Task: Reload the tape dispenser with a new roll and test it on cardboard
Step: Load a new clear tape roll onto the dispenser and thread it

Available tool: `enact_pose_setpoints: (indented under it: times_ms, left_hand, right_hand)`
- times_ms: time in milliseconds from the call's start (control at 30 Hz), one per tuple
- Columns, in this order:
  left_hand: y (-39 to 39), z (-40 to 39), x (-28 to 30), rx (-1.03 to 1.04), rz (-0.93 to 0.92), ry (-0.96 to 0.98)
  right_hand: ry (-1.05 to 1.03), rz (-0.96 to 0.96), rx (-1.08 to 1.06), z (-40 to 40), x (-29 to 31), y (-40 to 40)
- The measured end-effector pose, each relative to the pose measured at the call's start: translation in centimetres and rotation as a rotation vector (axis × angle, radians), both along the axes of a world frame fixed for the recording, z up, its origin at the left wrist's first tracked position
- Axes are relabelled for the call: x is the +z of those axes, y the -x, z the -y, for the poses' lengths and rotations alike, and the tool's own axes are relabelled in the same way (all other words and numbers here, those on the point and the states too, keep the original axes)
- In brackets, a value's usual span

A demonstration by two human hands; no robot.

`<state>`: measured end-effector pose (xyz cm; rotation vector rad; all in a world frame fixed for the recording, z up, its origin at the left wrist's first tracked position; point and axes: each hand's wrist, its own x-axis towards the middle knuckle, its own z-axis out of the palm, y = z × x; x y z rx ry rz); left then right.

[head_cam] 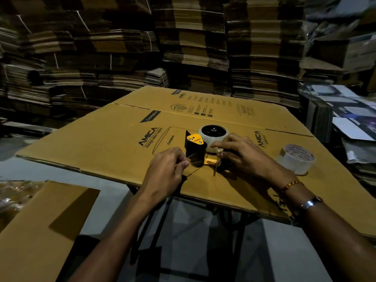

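Note:
A black and yellow tape dispenser [196, 147] lies on its side on a flattened printed cardboard box [114, 137]. A clear tape roll [213, 135] sits on its black hub. My left hand [168, 169] pinches the clear tape end just left of the dispenser's front. My right hand [242, 155] rests over the dispenser's right side, index finger stretched along the roll, thumb and fingers pinching a small yellow part by the handle. The handle is hidden under that hand. A second clear tape roll [297, 159] lies flat to the right.
The cardboard sheet lies on a dark-legged stand [162, 216]. Another brown cardboard piece [40, 231] is at the lower left. Tall stacks of flattened cartons [193, 47] wall in the back and sides, with printed sheets [350, 119] piled at the right.

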<state>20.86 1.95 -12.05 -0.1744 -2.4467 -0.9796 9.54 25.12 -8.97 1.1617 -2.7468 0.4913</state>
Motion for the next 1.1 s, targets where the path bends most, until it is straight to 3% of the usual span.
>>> enact_pose_setpoints:
  times_ms: [633, 1100]
  left_hand:
    - [-1.1, 2.7, 0.6, 0.021, -0.012, 0.092]
    - [1.0, 2.2, 0.5, -0.045, 0.018, 0.137]
  right_hand:
    - [0.009, -0.002, 0.075, -0.3, 0.6, 0.9]
    - [0.02, 0.137, 0.077, -1.1, 2.3, 1.9]
